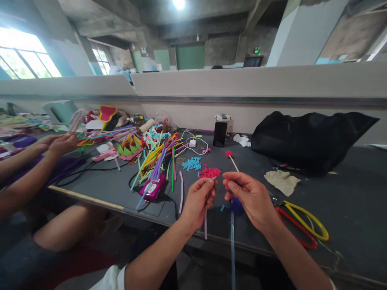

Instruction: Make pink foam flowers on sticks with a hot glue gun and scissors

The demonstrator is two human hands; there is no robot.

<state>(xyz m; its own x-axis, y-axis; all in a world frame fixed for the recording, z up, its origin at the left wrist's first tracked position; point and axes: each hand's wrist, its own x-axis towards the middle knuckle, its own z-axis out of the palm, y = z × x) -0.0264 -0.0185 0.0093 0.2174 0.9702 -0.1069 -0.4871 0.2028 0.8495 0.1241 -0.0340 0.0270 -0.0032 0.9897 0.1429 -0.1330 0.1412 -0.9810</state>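
My left hand (199,201) is closed in a pinch on a lilac pipe cleaner (206,227), whose tail hangs below the fingers. Facing it, my right hand (250,199) pinches a small red-pink piece (226,184) between thumb and fingertips. Just beyond the hands lies a pile of red-pink short pieces (210,172), with a pile of blue ones (192,163) behind it. A red-pink tuft (229,154) tops a pale stick behind my right hand. Under that hand shows a blue object (236,205), partly hidden, and a long translucent strip (232,241) extends below it.
Red-and-yellow-handled scissors (299,225), a beige cloth (281,182) and a black bag (308,141) lie on the right. A dark phone-like slab (220,133) stands behind. Leftward are bundled colourful pipe cleaners (157,161), a magenta box (153,187), cables and another person's hands (62,144).
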